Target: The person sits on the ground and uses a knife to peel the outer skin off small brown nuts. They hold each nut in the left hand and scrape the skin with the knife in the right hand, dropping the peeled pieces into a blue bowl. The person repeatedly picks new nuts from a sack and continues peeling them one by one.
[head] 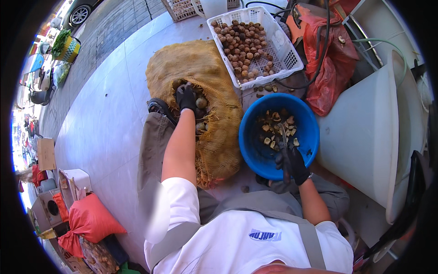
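Note:
My left hand (185,97), in a dark glove, reaches into a torn opening of a yellow mesh sack (222,140). Round greenish walnuts in their husks (201,102) show in the opening beside its fingers. Whether those fingers grip one is hidden. Over the near right side of a blue plastic basin (251,159), my gloved right hand (292,164) holds a knife (283,134) with its blade pointing away from me. Cut pieces of husk (273,144), pale inside, lie at the bottom of the basin.
Beyond the basin stands a white plastic crate (291,66) holding many brown walnuts (243,44). A red plastic bag (328,68) and a large whitish tub (362,137) crowd the right. Black cables (321,61) hang near the crate. A tied red bag (89,219) sits at left.

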A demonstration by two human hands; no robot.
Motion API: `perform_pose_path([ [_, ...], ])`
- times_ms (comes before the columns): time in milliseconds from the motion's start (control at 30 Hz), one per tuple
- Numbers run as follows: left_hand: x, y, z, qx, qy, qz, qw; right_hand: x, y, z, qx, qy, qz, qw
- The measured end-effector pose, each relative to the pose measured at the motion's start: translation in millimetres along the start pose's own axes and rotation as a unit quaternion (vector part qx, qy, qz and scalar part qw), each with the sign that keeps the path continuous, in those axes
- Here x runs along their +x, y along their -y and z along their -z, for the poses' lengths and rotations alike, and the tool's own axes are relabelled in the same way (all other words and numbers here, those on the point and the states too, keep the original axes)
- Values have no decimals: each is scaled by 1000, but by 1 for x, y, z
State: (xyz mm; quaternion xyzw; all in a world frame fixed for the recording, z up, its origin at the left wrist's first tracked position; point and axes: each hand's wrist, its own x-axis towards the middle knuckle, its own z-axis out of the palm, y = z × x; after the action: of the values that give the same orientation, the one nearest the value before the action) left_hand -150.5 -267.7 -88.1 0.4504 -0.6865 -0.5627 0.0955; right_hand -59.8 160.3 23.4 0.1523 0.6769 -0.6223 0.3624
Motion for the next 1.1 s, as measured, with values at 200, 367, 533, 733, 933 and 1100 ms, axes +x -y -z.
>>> perform_pose_path([
  [200,-50,29,-25,576,81,-151,799,0,-19,8,17,27,7,999],
  [367,-32,31,-47,530,198,21,825,6,-28,21,7,37,50,998],
  [533,2,148,18,337,201,-124,911,-10,-2,2,60,68,61,994],
  [733,-76,45,26,-564,422,-111,701,-33,9,1,158,43,131,978],
  [933,-272,-62,-55,-504,466,175,706,-53,12,-3,-156,-167,511,828],
  [1100,-331,-60,-71,-428,562,168,688,-75,1,-3,-332,-168,488,790],
])
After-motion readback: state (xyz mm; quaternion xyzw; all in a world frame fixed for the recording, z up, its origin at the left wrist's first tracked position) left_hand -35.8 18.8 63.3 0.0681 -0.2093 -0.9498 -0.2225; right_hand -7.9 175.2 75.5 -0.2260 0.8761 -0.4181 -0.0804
